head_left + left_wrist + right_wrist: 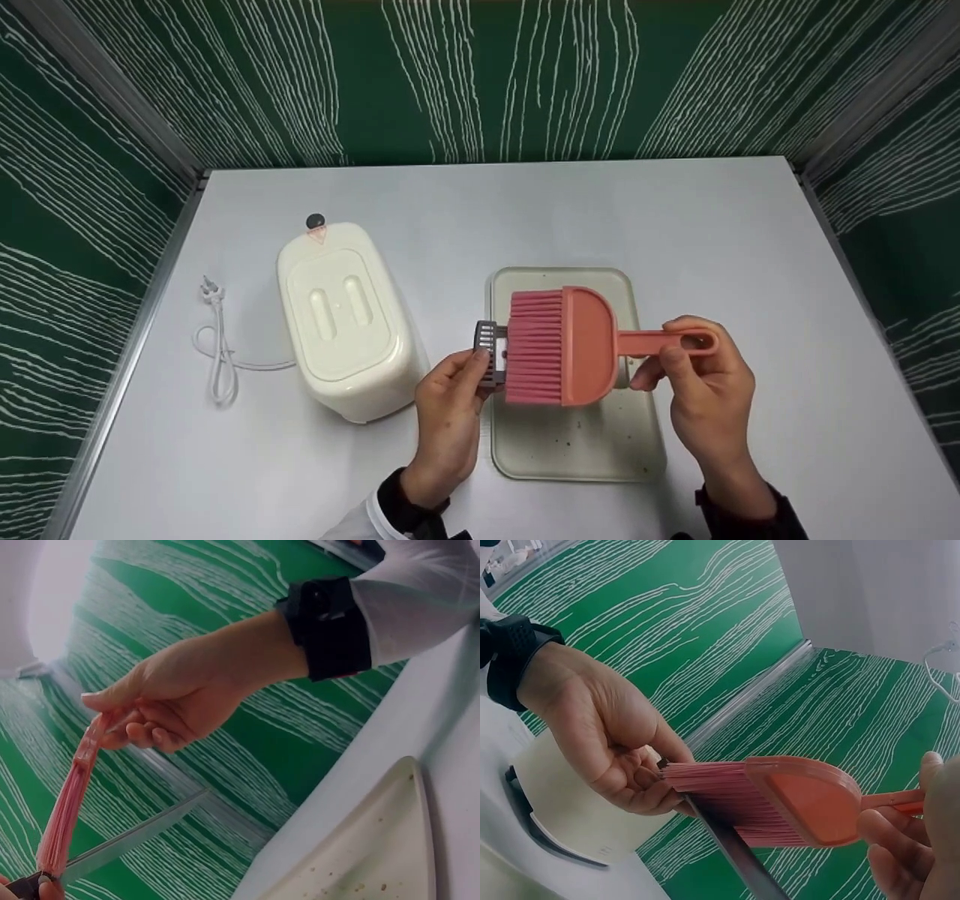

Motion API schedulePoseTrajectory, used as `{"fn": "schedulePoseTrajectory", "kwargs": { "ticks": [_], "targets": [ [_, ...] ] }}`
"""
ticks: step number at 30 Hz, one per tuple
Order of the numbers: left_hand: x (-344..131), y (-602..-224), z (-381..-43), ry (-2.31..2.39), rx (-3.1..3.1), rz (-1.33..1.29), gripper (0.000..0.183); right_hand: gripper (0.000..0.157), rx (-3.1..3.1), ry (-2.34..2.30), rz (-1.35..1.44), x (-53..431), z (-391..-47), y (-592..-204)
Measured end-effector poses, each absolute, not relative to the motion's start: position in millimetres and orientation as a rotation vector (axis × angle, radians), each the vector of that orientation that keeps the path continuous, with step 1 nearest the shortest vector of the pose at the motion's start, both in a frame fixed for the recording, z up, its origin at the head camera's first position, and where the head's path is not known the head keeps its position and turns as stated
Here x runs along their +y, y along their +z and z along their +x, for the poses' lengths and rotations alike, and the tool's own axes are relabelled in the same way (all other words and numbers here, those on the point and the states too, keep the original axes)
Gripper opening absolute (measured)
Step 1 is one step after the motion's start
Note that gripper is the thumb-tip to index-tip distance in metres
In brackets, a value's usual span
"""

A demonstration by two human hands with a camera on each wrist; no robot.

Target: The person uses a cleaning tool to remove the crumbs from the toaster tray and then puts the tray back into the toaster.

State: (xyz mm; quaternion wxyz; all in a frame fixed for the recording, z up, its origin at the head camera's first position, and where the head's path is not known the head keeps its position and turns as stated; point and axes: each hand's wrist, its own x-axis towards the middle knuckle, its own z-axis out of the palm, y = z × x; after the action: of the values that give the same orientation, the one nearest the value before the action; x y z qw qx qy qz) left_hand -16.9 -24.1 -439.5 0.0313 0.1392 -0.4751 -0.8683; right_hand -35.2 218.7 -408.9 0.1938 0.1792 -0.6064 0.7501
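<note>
In the head view, my right hand [709,394] pinches the looped end of an orange hand brush [590,345] with pink bristles pointing left. My left hand [450,420] pinches the dark grey slotted end of a flat toaster crumb tray [486,376]. The bristles lie across this crumb tray and cover most of it in the head view. From the right wrist, the crumb tray [739,859] shows as a thin strip touching the bristles' underside. A pale green serving tray [525,442] lies on the table below both hands, with small dark crumbs on it.
A cream toaster [345,300] with a lid stands left of the serving tray. Its white power cord [221,360] lies bundled at the table's left side. Green walls with white lines [555,82] close off the back and sides of the white table [712,225].
</note>
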Motion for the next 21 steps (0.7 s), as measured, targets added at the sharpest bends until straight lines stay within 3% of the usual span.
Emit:
{"fn": "schedulePoseTrajectory", "kwargs": {
  "ticks": [21],
  "targets": [
    [-35.0, -431.9, -21.5, -2.629, -1.395, 0.459, 0.015, 0.016, -1.684, 2.077, 0.427, 231.2, -38.8, -404.0]
  ]
}}
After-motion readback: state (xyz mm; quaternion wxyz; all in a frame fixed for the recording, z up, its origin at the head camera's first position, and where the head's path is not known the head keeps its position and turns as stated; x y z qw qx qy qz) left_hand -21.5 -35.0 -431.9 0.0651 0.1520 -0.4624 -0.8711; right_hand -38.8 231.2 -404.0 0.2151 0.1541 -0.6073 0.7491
